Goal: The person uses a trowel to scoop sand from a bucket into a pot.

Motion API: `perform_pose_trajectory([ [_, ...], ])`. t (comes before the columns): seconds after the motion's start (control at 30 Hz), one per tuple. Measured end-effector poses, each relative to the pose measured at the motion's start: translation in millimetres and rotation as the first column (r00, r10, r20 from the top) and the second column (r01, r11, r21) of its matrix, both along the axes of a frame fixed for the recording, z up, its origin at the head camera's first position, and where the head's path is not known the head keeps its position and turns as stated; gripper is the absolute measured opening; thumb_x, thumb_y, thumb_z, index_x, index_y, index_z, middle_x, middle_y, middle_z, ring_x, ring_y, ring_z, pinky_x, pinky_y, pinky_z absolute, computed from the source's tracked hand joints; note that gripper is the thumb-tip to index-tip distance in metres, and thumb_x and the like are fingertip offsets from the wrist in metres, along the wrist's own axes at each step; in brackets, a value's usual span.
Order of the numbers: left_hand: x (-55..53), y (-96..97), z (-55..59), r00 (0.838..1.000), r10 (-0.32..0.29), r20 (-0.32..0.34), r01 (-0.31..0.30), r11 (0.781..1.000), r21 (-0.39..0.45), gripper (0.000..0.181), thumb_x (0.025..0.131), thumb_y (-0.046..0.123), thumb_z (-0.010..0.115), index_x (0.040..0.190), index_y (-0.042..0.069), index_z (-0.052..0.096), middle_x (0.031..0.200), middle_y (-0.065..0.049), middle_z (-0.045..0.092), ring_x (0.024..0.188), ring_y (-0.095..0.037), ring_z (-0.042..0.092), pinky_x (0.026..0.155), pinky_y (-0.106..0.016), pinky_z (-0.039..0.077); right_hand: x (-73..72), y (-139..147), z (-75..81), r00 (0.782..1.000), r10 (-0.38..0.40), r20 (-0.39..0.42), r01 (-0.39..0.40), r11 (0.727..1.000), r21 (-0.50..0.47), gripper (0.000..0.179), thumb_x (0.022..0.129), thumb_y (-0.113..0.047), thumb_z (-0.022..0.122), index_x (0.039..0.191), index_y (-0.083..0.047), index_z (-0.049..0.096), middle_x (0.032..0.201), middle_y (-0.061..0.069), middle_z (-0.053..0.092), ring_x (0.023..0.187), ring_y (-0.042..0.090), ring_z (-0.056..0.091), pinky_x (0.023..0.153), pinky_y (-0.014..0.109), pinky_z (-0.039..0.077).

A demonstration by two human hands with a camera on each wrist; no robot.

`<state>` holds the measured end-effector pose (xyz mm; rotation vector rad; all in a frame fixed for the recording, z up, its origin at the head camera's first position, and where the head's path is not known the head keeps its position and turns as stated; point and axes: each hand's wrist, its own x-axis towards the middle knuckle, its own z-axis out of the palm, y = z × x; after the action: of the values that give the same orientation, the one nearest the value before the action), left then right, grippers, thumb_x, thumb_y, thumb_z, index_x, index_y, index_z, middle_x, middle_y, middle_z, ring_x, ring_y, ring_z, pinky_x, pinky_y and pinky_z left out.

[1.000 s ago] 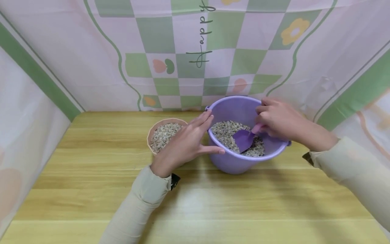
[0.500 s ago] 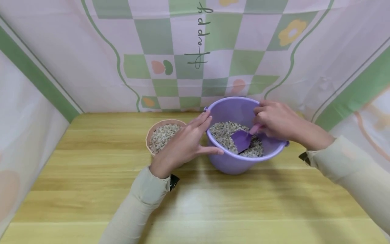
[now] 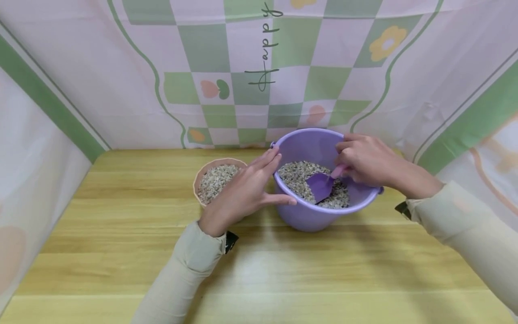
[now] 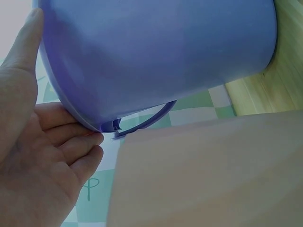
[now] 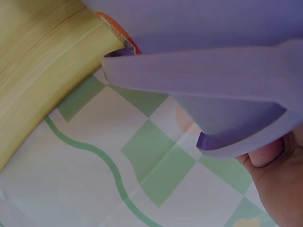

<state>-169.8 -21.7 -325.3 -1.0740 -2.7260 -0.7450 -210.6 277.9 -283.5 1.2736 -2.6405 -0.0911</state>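
A purple bucket (image 3: 303, 220) part-filled with small gravel (image 3: 295, 174) stands at the back of the table. My left hand (image 3: 247, 191) rests on the bucket's left rim, thumb spread along the near side and fingers nearly straight. In the left wrist view, the left fingers (image 4: 78, 149) touch the rim beside the bucket's bail handle (image 4: 156, 115). Over the right rim, my right hand (image 3: 366, 159) grips the pink handle of a toy shovel (image 3: 319, 185). Its purple blade lies on the gravel inside the bucket; the blade's tip seems partly sunk.
Left of the bucket, partly behind my left hand and wrist, stands a peach bowl (image 3: 197, 182) heaped with similar gravel. The wooden table (image 3: 121, 243) meets a printed green-and-white cloth (image 3: 251, 90) at the back, with cloth on both sides too.
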Motion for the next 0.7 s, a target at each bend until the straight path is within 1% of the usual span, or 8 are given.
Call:
perform_pose_trajectory([
  [0.13, -0.2, -0.2, -0.1, 1.0, 0.0, -0.004, 0.0, 1.0, -0.003, 0.105, 0.079, 0.066, 0.069, 0.155, 0.003, 0.032, 0.164, -0.011, 0.017, 0.148, -0.024, 0.025, 0.117, -0.039, 0.027, -0.9, 1.2, -1.8, 1.0, -0.001, 0.004, 0.001, 1.0, -0.01, 0.021, 0.069, -0.01, 0.088, 0.064, -0.019, 0.07, 0.069, -0.007, 0.048, 0.072, 0.018, 0.047, 0.057, 0.034, 0.048],
  [0.33, -0.9, 0.1, 0.0, 1.0, -0.008, -0.013, 0.008, 1.0, -0.004, 0.105, 0.079, 0.068, 0.066, 0.155, 0.003, 0.032, 0.164, -0.012, 0.017, 0.148, -0.024, 0.025, 0.117, -0.04, 0.027, -2.5, 2.0, -3.6, 1.0, -0.004, 0.007, 0.004, 1.0, -0.018, 0.015, 0.067, -0.01, 0.089, 0.072, -0.016, 0.076, 0.071, -0.006, 0.051, 0.074, 0.018, 0.046, 0.057, 0.034, 0.047],
  [0.6, -0.2, -0.5, 0.1, 1.0, -0.005, -0.016, 0.005, 1.0, 0.006, 0.105, 0.079, 0.065, 0.07, 0.155, 0.003, 0.031, 0.164, -0.012, 0.017, 0.148, -0.025, 0.025, 0.116, -0.041, 0.028, -2.5, 2.2, -3.6, 1.0, -0.011, 0.018, 0.012, 0.999, -0.031, 0.015, 0.067, -0.011, 0.09, 0.075, -0.015, 0.078, 0.073, -0.006, 0.054, 0.073, 0.016, 0.045, 0.057, 0.032, 0.046],
  [0.7, -0.3, -0.7, -0.5, 1.0, -0.005, -0.012, 0.005, 1.0, 0.01, 0.105, 0.079, 0.064, 0.071, 0.155, 0.003, 0.031, 0.164, -0.012, 0.017, 0.148, -0.024, 0.024, 0.116, -0.041, 0.029, -1.9, 2.1, -3.6, 0.999, -0.028, 0.038, 0.03, 0.998, -0.047, 0.015, 0.068, -0.012, 0.09, 0.078, -0.014, 0.079, 0.074, -0.006, 0.055, 0.073, 0.015, 0.044, 0.056, 0.031, 0.046],
])
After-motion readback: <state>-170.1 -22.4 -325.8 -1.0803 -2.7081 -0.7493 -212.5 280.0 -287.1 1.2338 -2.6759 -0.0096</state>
